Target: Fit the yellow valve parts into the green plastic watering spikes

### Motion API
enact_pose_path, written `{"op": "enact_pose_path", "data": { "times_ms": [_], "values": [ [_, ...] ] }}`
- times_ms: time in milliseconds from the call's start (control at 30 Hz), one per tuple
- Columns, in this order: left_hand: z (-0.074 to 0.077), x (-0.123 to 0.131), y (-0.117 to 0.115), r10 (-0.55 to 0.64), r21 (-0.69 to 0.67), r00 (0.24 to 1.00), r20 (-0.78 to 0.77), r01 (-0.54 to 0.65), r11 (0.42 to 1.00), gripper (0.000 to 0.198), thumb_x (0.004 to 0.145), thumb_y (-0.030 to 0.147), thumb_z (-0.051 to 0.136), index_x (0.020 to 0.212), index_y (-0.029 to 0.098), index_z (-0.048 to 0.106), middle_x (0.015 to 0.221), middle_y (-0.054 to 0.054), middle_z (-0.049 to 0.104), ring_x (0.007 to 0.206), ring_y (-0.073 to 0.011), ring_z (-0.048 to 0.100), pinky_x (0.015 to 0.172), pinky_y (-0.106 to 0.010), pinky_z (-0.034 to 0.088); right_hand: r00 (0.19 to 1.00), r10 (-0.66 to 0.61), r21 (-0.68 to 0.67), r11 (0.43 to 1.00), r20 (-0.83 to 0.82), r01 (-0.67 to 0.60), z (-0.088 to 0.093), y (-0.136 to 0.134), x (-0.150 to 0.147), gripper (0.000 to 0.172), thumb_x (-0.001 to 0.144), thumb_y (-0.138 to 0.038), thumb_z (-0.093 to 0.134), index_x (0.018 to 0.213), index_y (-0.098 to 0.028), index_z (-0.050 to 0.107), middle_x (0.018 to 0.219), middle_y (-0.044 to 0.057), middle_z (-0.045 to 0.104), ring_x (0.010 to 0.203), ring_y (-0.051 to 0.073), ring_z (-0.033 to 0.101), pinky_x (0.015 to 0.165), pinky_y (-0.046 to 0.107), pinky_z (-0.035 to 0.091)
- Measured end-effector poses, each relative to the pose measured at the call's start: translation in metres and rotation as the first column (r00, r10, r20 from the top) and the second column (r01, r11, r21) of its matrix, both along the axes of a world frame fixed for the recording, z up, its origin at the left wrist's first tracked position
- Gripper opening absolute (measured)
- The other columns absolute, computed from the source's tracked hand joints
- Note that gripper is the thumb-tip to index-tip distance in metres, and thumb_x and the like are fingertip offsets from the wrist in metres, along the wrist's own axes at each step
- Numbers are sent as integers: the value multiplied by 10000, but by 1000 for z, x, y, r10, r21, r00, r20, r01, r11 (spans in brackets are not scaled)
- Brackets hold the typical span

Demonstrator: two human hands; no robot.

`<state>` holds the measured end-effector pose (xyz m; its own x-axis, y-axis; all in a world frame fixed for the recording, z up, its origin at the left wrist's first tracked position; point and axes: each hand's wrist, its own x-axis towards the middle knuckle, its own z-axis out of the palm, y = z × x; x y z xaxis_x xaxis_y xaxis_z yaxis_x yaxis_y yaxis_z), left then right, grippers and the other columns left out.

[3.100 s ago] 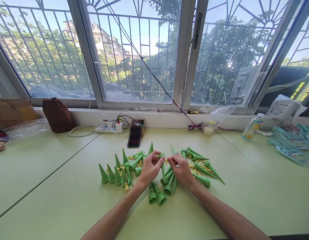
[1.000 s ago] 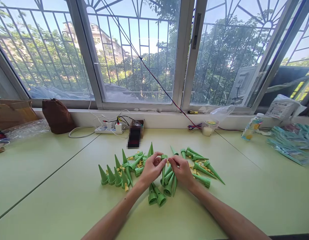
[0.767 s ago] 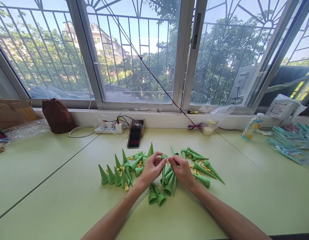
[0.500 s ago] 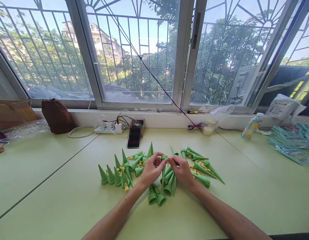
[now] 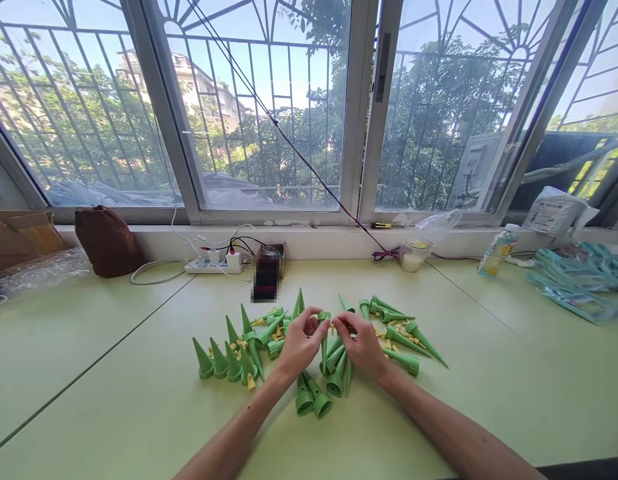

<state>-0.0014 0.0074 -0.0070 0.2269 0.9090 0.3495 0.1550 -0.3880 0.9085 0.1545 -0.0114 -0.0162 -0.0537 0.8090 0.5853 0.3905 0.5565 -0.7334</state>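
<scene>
Pinched in my left hand [image 5: 299, 347] is a green plastic watering spike [image 5: 324, 357], its tip pointing down and its ribbed collar on top. My right hand [image 5: 361, 345] is close beside it, thumb and forefinger closed on a small yellow plastic piece [image 5: 333, 329] near the collar. Below both hands lie several loose green spikes [image 5: 336, 381], some with their hollow ends toward me. To the left, a row of green cones [image 5: 220, 363] stands tip up, with a yellow piece [image 5: 251, 382] by the nearest one. More spikes and yellow pieces [image 5: 396, 331] lie to the right.
Along the back stand a brown bag [image 5: 107, 243], a white power strip [image 5: 213, 265] with cables, a small box [image 5: 276, 257] and a plastic cup [image 5: 413, 257]. Farther right are a bottle [image 5: 497, 252] and teal packets [image 5: 573, 287]. Windows [image 5: 269, 133] rise behind the table.
The view has shifted slightly. My hands keep the spike and yellow piece between them, with a little more of the yellow piece showing beside the collar.
</scene>
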Motion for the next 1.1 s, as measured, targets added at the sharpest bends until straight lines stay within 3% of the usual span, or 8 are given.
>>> {"op": "enact_pose_path", "data": {
  "times_ms": [200, 433, 533, 733, 833, 1000, 1100],
  "values": [
    [1, -1, -1, -6, 25, 1000, -10, 6, 1000, 284, 852, 421, 610, 983, 177, 548, 560, 84, 396, 456, -75, 378, 449, -187, 281, 999, 22, 8, 1000, -42, -22, 0, 1, -1, 259, 958, -357, 500, 827, -171, 624, 680, 4, 591, 606, 134, 515, 593, 232, 407],
    [6, 0, -8, 24, 191, 990, -137, 3, 982, 223, 871, 361, 594, 1020, 196, 572, 680, 47, 455, 527, -84, 422, 507, -197, 342, 981, 63, -74, 994, -184, -78, -5, 3, 0, 269, 964, -414, 482, 831, -194, 561, 569, -37, 506, 484, 115, 457, 499, 221, 377],
    [6, 0, -8, 29, 169, 993, -116, -9, 986, 238, 870, 373, 594, 1027, 196, 563, 688, 44, 460, 526, -86, 425, 503, -198, 344, 980, 67, -73, 994, -189, -82, -4, 2, 1, 271, 965, -411, 481, 812, -197, 549, 584, -29, 515, 494, 117, 470, 501, 223, 389],
    [1, -1, -3, 48, 103, 998, -33, -44, 994, 267, 869, 405, 596, 1017, 188, 546, 655, 52, 451, 525, -89, 427, 495, -193, 330, 982, 119, -16, 992, -150, -122, -1, -1, -1, 191, 933, -371, 544, 964, -184, 566, 700, -5, 562, 604, 134, 533, 585, 234, 450],
    [1, -1, -4, 62, 137, 996, -56, -54, 989, 263, 860, 391, 611, 1017, 188, 552, 655, 51, 459, 527, -91, 440, 502, -196, 344, 984, 116, -47, 991, -132, -123, -4, 1, 0, 218, 952, -387, 510, 894, -183, 562, 625, -28, 529, 530, 115, 473, 519, 221, 393],
    [4, 1, -9, 73, 175, 993, -89, -57, 983, 243, 847, 368, 630, 1000, 189, 570, 654, 48, 473, 525, -93, 449, 506, -201, 352, 997, 49, -88, 995, -64, -55, -5, 3, 3, 419, 985, -437, 433, 654, -188, 492, 512, -50, 414, 470, 98, 357, 464, 228, 288],
    [3, 2, -7, 59, 143, 997, -42, -53, 988, 247, 839, 365, 644, 993, 189, 565, 631, 60, 439, 512, -84, 415, 486, -193, 322, 994, 65, -85, 994, -84, -72, -2, 0, 1, 362, 988, -429, 433, 745, -184, 542, 559, -35, 482, 497, 107, 421, 492, 226, 342]
  ]
}}
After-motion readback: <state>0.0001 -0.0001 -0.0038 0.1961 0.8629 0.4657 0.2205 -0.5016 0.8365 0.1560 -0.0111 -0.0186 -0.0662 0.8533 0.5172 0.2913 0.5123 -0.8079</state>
